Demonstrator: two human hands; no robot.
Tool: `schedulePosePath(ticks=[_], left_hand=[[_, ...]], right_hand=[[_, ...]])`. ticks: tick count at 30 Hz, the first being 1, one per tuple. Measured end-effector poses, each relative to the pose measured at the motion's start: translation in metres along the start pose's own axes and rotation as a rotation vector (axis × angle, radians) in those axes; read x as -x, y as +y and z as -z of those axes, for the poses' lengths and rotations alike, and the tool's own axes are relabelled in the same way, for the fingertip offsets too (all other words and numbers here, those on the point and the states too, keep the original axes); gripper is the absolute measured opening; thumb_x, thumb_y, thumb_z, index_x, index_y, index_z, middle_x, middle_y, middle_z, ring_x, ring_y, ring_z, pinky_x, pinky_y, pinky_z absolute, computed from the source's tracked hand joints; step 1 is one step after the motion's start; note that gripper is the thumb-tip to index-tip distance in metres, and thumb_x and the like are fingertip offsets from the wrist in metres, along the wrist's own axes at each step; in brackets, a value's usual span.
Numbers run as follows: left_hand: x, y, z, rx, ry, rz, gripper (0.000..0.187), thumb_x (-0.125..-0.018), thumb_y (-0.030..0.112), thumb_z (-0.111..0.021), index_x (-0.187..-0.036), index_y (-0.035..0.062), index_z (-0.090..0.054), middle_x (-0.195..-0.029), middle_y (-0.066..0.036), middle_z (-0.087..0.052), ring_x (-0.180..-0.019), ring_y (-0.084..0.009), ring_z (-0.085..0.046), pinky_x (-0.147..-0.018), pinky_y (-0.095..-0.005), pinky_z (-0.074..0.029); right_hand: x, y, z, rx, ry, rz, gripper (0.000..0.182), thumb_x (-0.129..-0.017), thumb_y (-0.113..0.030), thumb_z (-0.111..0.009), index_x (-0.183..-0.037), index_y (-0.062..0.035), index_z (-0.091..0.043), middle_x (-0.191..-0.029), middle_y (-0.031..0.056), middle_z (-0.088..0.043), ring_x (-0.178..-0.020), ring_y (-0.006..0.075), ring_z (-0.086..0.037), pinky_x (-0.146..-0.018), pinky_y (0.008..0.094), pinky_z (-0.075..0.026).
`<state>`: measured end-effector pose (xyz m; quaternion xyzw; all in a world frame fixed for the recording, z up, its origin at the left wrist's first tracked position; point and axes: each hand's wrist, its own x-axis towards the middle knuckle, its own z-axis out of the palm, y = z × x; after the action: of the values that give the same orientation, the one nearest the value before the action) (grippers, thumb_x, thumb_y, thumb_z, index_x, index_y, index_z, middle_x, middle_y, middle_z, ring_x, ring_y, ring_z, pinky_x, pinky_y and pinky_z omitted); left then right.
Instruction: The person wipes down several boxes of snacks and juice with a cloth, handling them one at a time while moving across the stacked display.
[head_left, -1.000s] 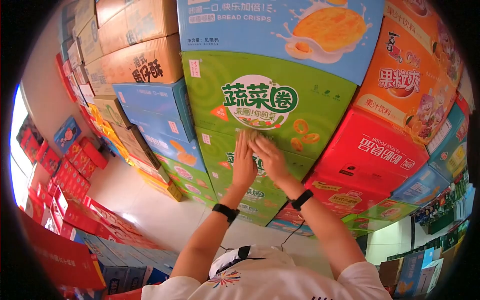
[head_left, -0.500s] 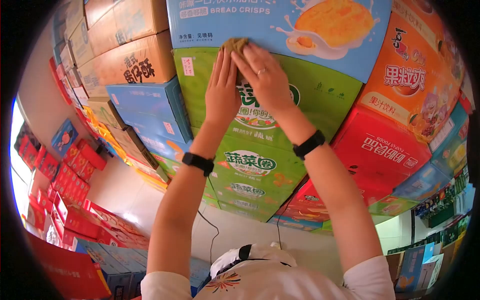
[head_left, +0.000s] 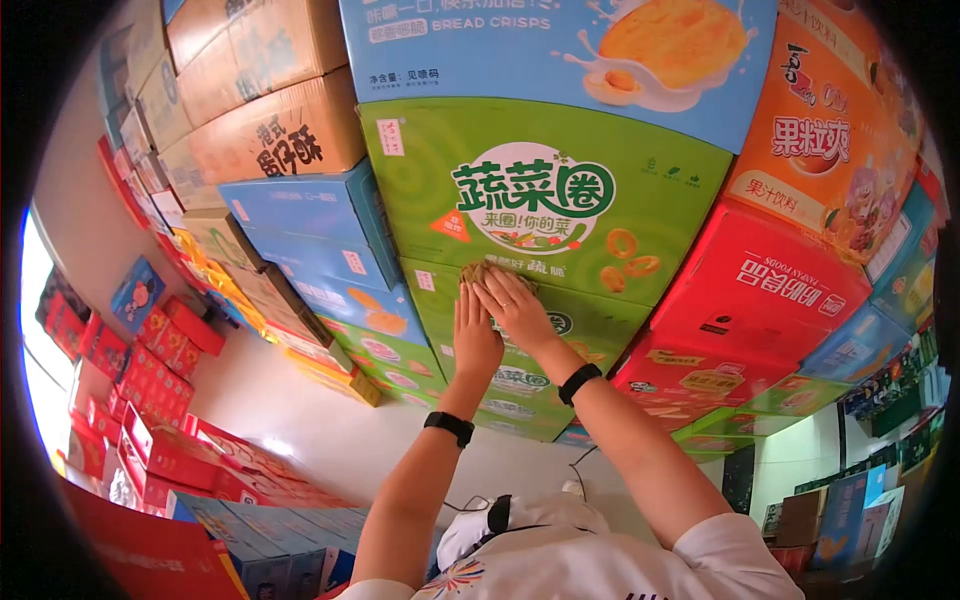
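My left hand (head_left: 476, 335) and my right hand (head_left: 520, 310) lie side by side, partly overlapping, on a brownish-green cloth (head_left: 476, 270). Their fingers point away from me and are pressed together, holding the cloth against the stack of cartons. Under the cloth is the seam between an upper green carton (head_left: 420, 180) and the lower green carton (head_left: 615, 315). My fingers cover much of the cloth and part of the lower carton's printing. A blue bread crisps carton (head_left: 480, 60) sits above the green ones.
Brown cartons (head_left: 270, 125) and blue cartons (head_left: 300, 215) are stacked on the left. Red cartons (head_left: 740, 280) and an orange drink carton (head_left: 830, 130) stand on the right. Red boxes (head_left: 150, 370) line the far left. A dark cable (head_left: 580, 462) lies below the stack.
Both hands have slid the cloth down from the top edge of the upper green carton to its bottom edge, uncovering its printed logo. My view has shifted slightly.
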<state>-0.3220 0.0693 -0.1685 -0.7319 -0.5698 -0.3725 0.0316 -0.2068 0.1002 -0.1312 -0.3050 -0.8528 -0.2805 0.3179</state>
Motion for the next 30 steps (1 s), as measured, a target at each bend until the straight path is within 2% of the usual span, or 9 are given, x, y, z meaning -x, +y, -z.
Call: schedulePosePath(ticks=[6,8,12,15,19,23,25,27,30], left_hand=[[0.031,-0.018,-0.005,-0.020,-0.143,-0.009,0.073,-0.074,0.003,-0.054,-0.139,-0.0046,-0.023,-0.148,-0.021,-0.017,-0.138,-0.0347,-0.015,-0.112,-0.0440,-0.016],[0.063,-0.020,-0.010,-0.036,-0.222,-0.004,0.074,-0.074,0.003,-0.055,-0.140,-0.0038,-0.022,-0.149,-0.022,-0.014,-0.138,-0.0363,-0.015,-0.111,-0.0443,-0.017],[0.084,-0.013,-0.021,0.105,-0.196,-0.018,0.082,-0.076,0.008,-0.060,-0.142,-0.0044,-0.014,-0.147,-0.031,-0.004,-0.135,-0.0445,-0.014,-0.108,-0.0484,-0.022],[0.042,0.004,-0.004,0.215,0.074,-0.096,0.079,-0.077,0.012,-0.061,-0.140,-0.0071,-0.017,-0.145,-0.033,-0.006,-0.134,-0.0475,-0.013,-0.108,-0.0529,-0.019],[-0.049,0.034,0.067,0.145,0.336,-0.196,0.073,-0.078,0.015,-0.055,-0.139,-0.0066,-0.021,-0.144,-0.033,-0.009,-0.133,-0.0487,-0.013,-0.108,-0.0533,-0.015],[-0.131,0.049,0.127,-0.004,0.650,-0.300,0.067,-0.081,0.017,-0.055,-0.140,0.0005,-0.026,-0.144,-0.029,-0.012,-0.131,-0.0470,-0.017,-0.107,-0.0523,-0.018],[-0.164,0.055,0.152,-0.052,0.823,-0.389,0.065,-0.077,0.014,-0.054,-0.137,0.0016,-0.033,-0.142,-0.028,-0.017,-0.127,-0.0452,-0.023,-0.103,-0.0520,-0.022],[-0.181,0.059,0.173,-0.113,0.844,-0.420,0.062,-0.081,0.017,-0.054,-0.137,0.0033,-0.033,-0.142,-0.027,-0.018,-0.128,-0.0446,-0.022,-0.104,-0.0526,-0.022],[-0.202,0.052,0.182,-0.199,0.755,-0.331,0.065,-0.086,0.025,-0.050,-0.142,0.0052,-0.023,-0.143,-0.028,-0.013,-0.127,-0.0462,-0.019,-0.104,-0.0547,-0.018]], right_hand=[[0.033,-0.032,-0.012,-0.163,-0.116,-0.218,0.049,-0.077,-0.004,-0.055,-0.125,-0.0072,-0.050,-0.124,0.0112,-0.049,-0.117,0.0271,-0.047,-0.098,0.0395,-0.041],[0.057,-0.051,-0.015,-0.332,-0.137,-0.391,0.048,-0.077,-0.005,-0.056,-0.124,-0.0060,-0.051,-0.119,0.0110,-0.052,-0.109,0.0277,-0.052,-0.091,0.0402,-0.045],[0.046,-0.058,0.015,-0.320,0.041,-0.331,0.042,-0.077,-0.009,-0.057,-0.118,-0.0035,-0.055,-0.113,0.0105,-0.055,-0.104,0.0284,-0.054,-0.087,0.0394,-0.045],[0.004,-0.036,0.044,-0.294,0.136,-0.278,0.036,-0.076,-0.010,-0.058,-0.111,-0.0045,-0.058,-0.112,0.0107,-0.055,-0.104,0.0284,-0.054,-0.088,0.0396,-0.044],[-0.074,0.008,0.089,-0.185,0.348,-0.077,0.033,-0.077,-0.011,-0.056,-0.109,-0.0071,-0.059,-0.112,0.0097,-0.055,-0.104,0.0286,-0.054,-0.088,0.0395,-0.044],[-0.146,0.046,0.131,-0.046,0.459,0.028,0.034,-0.077,-0.011,-0.055,-0.111,-0.0089,-0.058,-0.114,0.0078,-0.055,-0.104,0.0277,-0.054,-0.089,0.0392,-0.044],[-0.176,0.063,0.147,-0.014,0.464,0.035,0.035,-0.077,-0.011,-0.055,-0.112,-0.0092,-0.058,-0.115,0.0075,-0.055,-0.104,0.0275,-0.054,-0.089,0.0390,-0.044],[-0.201,0.081,0.152,0.066,0.600,0.182,0.038,-0.077,-0.011,-0.053,-0.115,-0.0085,-0.056,-0.117,0.0074,-0.054,-0.107,0.0267,-0.053,-0.092,0.0396,-0.043],[-0.221,0.087,0.159,0.158,0.556,0.136,0.035,-0.082,-0.005,-0.052,-0.117,-0.0043,-0.055,-0.121,0.0123,-0.053,-0.109,0.0292,-0.053,-0.089,0.0382,-0.047]])
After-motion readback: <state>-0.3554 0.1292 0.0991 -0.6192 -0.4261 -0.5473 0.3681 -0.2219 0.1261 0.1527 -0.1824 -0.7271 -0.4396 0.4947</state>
